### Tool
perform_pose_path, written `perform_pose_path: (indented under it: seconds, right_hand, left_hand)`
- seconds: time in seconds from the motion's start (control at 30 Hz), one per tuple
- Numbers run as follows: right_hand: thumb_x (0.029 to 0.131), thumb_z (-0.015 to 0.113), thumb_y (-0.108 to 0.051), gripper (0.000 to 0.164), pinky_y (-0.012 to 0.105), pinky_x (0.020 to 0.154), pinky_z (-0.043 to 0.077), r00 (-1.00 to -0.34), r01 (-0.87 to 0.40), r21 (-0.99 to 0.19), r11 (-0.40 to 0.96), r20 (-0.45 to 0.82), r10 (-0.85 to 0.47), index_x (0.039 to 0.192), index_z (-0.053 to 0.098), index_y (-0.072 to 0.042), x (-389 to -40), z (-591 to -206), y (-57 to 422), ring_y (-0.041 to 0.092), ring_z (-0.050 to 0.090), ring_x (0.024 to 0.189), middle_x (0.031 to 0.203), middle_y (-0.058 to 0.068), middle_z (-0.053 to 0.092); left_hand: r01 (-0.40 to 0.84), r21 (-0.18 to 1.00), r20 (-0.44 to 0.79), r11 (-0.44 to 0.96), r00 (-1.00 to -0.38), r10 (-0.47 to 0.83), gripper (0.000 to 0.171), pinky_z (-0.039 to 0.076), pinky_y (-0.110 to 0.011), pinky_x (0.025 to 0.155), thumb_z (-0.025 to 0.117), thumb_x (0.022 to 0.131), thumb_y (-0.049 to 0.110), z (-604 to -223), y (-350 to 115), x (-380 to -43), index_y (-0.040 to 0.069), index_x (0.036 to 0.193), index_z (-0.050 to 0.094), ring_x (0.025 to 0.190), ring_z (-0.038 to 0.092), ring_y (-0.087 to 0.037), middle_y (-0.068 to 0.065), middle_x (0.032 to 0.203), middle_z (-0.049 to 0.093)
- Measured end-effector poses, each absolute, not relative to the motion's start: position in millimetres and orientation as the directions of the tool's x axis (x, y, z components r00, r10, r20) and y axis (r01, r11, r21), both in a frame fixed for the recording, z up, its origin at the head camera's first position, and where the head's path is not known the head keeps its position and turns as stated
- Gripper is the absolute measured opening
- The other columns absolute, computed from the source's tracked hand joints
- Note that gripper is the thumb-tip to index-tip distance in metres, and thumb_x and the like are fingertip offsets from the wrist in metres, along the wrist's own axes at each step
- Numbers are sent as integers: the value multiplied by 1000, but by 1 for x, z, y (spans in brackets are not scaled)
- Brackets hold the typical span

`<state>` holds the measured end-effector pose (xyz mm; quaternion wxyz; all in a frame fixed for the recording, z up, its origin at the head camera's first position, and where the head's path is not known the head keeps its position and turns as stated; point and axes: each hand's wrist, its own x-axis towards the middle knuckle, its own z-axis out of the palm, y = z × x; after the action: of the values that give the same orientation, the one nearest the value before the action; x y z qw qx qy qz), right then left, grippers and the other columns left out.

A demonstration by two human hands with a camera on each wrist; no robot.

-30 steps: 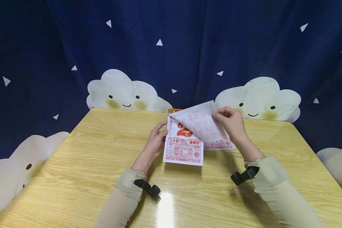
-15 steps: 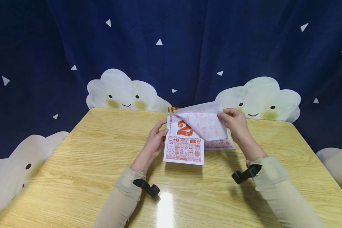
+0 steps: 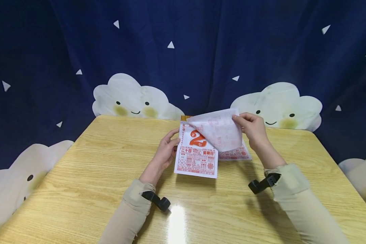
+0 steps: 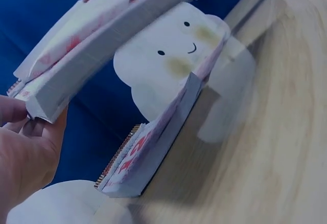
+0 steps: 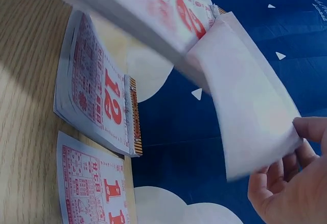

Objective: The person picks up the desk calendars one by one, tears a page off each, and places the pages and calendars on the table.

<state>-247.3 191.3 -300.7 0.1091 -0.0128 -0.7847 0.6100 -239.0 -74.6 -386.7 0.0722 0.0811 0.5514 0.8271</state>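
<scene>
A tear-off calendar (image 3: 196, 162) with a big red number and small red print is raised over the table in the head view. My left hand (image 3: 166, 150) grips its left edge, thumb in front. My right hand (image 3: 253, 128) pinches the edge of its top page (image 3: 222, 130), peeled up to the right with the pale back showing. That page still meets the pad near the striped binding at the upper left. Beneath, in the right wrist view, a second calendar pad (image 5: 97, 86) lies on the table, mostly hidden in the head view.
Beside the second pad lies a loose calendar page (image 5: 94, 188) with red print, partly showing right of the raised pad in the head view. All of this is over a light wooden table (image 3: 109, 162). A dark blue curtain (image 3: 189, 51) with smiling clouds hangs behind its far edge.
My right hand has moved slightly to the right with the pinched page, mostly in the first half second. The left hand and the pad stay nearly still.
</scene>
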Motion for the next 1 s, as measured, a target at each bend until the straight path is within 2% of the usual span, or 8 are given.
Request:
perform_pose_path:
  seconds: [0.17,0.37,0.43,0.73,0.87,1.0]
  right_hand:
    - [84,63,-26,17,18,60,45,-983,-49,-981,187,80,163,71,60,-16,-247,-299,190,5,48,69,75,-8,53]
    - [83,66,-17,17,15,53,47,-969,-45,-991,-128,12,246,68,60,-12,-249,-297,204,5,50,60,71,-3,51]
    - [82,67,-16,17,15,53,49,-964,-58,-981,-187,6,266,67,61,-11,-249,-296,210,5,51,58,68,-4,52]
    - [79,71,-16,12,19,55,51,-960,-70,-954,-293,-15,280,72,64,-9,-250,-297,223,7,58,59,68,-2,58]
    - [77,71,-12,12,19,50,51,-934,-132,-927,-351,-2,357,71,64,-6,-251,-295,235,7,58,58,67,-1,58]
    - [76,72,-10,13,18,47,49,-900,-173,-922,-345,6,436,70,62,-5,-250,-292,248,7,56,55,65,-1,55]
  left_hand:
    - [-54,899,37,-434,-979,199,42,48,-18,47,39,93,3,-383,-74,-240,6,135,38,54,59,-9,0,77,64]
    - [-49,846,44,-531,-986,163,42,51,-20,53,35,94,1,-383,-85,-242,6,136,36,59,61,-9,0,81,64]
    - [-34,832,48,-554,-990,134,40,51,-20,52,35,95,1,-382,-91,-243,8,134,38,59,61,-9,-1,82,64]
    - [-51,850,43,-524,-985,166,42,50,-20,50,34,95,2,-381,-100,-241,8,137,33,58,61,-10,-1,82,64]
    - [-49,840,25,-540,-991,129,43,50,-20,50,34,95,2,-384,-107,-242,8,138,32,57,61,-10,-1,82,64]
    - [-42,834,19,-550,-994,106,42,52,-20,53,34,95,1,-385,-117,-242,8,137,33,58,62,-9,-2,83,64]
